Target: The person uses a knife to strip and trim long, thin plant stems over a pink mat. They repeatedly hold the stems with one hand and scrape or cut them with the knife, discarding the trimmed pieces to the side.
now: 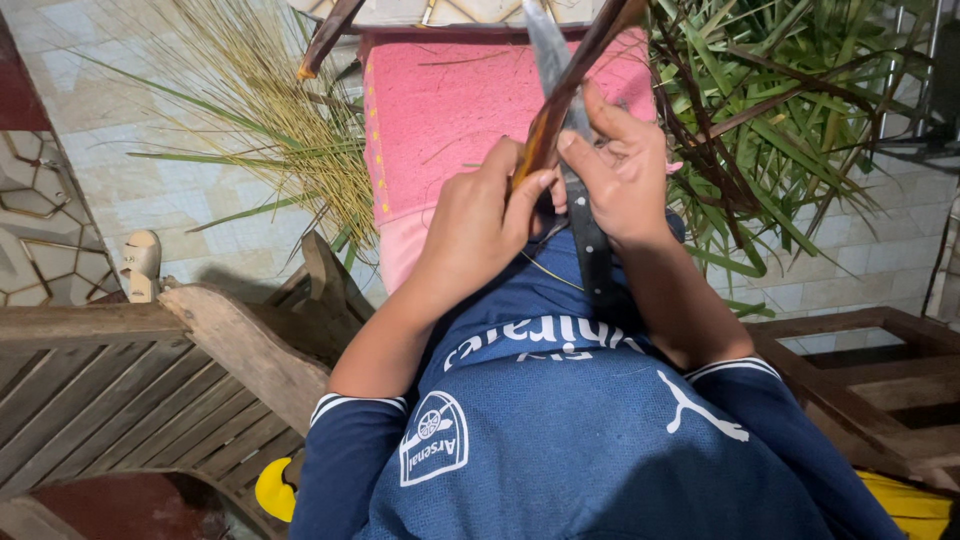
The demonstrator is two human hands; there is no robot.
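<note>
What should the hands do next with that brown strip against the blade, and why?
Probably draw the brown strip a little further along the knife blade. The left hand pinches the strip right at the blade and the right hand steadies the knife, so both are set for a short pull.

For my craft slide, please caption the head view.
Both hands, left hand and right hand, draw a brown strip along a long blade over pink cloth.

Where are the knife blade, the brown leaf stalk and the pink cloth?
knife blade (545, 45), head view, on the flat grey metal.
brown leaf stalk (592, 45), head view, mid-shaft above the hands.
pink cloth (440, 110), head view, bare middle.
</note>
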